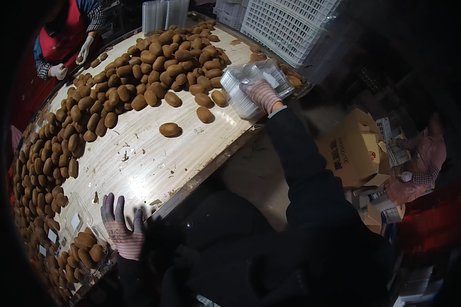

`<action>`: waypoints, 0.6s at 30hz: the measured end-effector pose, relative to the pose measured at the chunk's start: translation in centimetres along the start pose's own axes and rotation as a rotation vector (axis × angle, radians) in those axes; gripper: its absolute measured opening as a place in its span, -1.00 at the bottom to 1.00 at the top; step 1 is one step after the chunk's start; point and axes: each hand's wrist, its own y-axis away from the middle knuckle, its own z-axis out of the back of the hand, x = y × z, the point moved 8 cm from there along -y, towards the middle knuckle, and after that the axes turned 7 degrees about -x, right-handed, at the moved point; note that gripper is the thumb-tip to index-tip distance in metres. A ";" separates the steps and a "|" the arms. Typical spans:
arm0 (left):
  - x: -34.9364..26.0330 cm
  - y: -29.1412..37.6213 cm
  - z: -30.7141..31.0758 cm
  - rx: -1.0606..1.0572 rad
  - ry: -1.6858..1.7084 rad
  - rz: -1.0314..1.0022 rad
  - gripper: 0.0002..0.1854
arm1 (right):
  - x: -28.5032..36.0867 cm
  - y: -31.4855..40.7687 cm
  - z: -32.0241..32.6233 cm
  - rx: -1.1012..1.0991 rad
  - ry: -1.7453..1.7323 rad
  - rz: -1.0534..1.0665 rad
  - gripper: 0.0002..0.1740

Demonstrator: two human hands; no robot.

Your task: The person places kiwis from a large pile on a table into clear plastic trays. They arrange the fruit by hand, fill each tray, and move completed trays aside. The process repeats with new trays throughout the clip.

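Note:
Striped gloves with darker fingertips cover both my hands. My right hand (262,94) reaches out to a stack of clear plastic clamshell containers (236,90) at the table's far right corner; its fingers lie on the stack, and whether they grip it is hard to tell. Palm down, my left hand (123,226) rests at the near table edge with its fingers spread and nothing in it. Left of it, clear containers hold kiwifruit (85,257), beside an opened lid (76,221) with a white label. A long heap of kiwifruit (157,63) covers the table's far side, and a single kiwifruit (169,129) lies nearer.
White plastic crates (288,28) stand beyond the far right corner, near another clear container stack (165,15). A person in a red apron (57,42) works across the table with gloved hands. An open cardboard box (349,153) and another person (422,165) are at right.

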 end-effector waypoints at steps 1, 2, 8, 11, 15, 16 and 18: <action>-0.1 -0.3 -0.9 0.001 -0.003 0.005 -0.45 | 0.1 -0.2 0.4 -0.030 -0.005 0.023 -0.74; -0.2 -0.6 -1.6 -0.008 0.036 0.009 -0.47 | 0.3 -0.3 0.6 -0.040 0.007 0.063 -0.73; 2.1 -0.5 -4.5 -0.004 0.091 0.117 -0.56 | 0.6 -0.5 0.2 -0.068 0.033 0.087 -0.73; 3.8 -0.1 -5.6 0.009 0.073 0.131 -0.56 | 0.5 -0.1 0.5 -0.152 0.048 0.119 -0.75; 5.3 0.6 -6.2 -0.017 0.078 0.169 -0.59 | 0.0 0.3 0.6 -0.260 -0.001 0.119 -0.78; 5.6 0.7 -6.2 -0.030 0.105 0.186 -0.61 | -1.3 0.1 0.1 -0.218 -0.220 -0.048 -0.77; 5.8 0.8 -6.4 -0.028 0.164 0.225 -0.62 | -2.5 0.0 -1.1 -0.142 -0.364 -0.184 -0.76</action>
